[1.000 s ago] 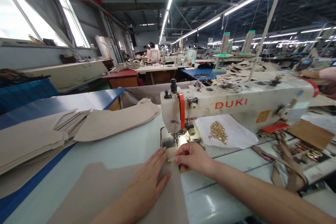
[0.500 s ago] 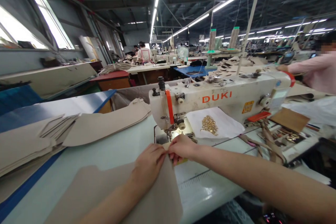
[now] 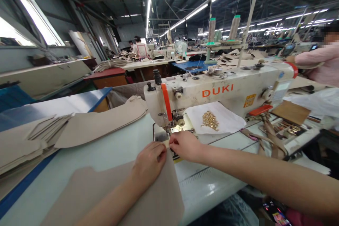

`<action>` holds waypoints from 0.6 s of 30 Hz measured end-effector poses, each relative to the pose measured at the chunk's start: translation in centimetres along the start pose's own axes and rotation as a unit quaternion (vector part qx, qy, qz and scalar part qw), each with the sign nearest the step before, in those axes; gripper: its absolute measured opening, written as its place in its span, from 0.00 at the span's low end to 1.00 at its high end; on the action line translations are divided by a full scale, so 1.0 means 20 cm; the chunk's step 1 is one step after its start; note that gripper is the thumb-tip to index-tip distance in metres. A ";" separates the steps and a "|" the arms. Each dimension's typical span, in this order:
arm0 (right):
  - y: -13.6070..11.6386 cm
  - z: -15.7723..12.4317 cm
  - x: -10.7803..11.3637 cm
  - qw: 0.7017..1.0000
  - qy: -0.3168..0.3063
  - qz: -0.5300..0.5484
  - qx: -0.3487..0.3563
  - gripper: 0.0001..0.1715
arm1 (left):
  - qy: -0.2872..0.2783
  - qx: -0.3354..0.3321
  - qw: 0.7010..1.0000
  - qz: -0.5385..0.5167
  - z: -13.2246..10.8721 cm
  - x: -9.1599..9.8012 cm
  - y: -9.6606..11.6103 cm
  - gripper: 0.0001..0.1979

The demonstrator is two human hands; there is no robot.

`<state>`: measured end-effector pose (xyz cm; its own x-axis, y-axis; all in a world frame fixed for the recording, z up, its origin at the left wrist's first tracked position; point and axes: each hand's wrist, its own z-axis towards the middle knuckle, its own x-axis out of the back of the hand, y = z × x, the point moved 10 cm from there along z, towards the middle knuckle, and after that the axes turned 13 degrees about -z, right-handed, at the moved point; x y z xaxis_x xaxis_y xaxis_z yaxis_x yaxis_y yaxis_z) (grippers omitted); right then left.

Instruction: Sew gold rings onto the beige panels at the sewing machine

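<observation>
A beige panel (image 3: 161,197) of fabric or leather lies on the pale table, its upper corner below the needle area of a white sewing machine (image 3: 190,93). My left hand (image 3: 149,162) rests on that corner, fingers curled and pinching near its edge. Close beside it, my right hand (image 3: 186,146) is closed in a pinch just in front of the presser foot. A small pale strip (image 3: 166,143) shows between both hands. What the right fingertips hold is hidden.
Gold metal pieces (image 3: 210,122) lie on a white sheet (image 3: 233,122) under the machine arm. Stacked beige panels (image 3: 97,127) occupy the left. A tray of small tools (image 3: 288,129) stands at right. Another person's pink sleeve (image 3: 315,54) appears at far right.
My right hand has shifted slightly up and away from my left hand, so a small gap with the pale strip shows between them. The camera view has moved a little.
</observation>
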<state>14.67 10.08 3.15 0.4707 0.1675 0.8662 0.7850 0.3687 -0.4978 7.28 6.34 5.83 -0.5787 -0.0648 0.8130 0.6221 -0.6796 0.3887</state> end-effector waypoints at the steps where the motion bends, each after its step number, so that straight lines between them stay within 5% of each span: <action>1: -0.01 -0.03 0.01 0.999 0.015 -0.020 0.026 0.09 | 0.003 -0.003 1.000 -0.002 0.00 0.00 0.00 0.09; 4: -0.07 -0.12 0.01 0.983 0.045 -0.108 0.138 0.10 | 0.016 -0.010 1.000 -0.005 0.00 0.02 0.01 0.09; 8: -0.15 -0.20 0.00 0.921 0.115 -0.265 0.261 0.11 | 0.025 -0.014 1.000 -0.010 -0.01 0.02 0.01 0.08; 18: -0.18 -0.21 -0.02 0.895 0.107 -0.306 0.306 0.10 | 0.056 -0.042 0.997 -0.037 -0.01 0.03 0.01 0.08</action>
<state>13.38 4.93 4.38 0.1460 -0.3914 0.9085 0.5863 0.7740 0.2392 6.94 5.96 6.40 -0.6803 -0.0901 0.7274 0.5318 -0.7436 0.4052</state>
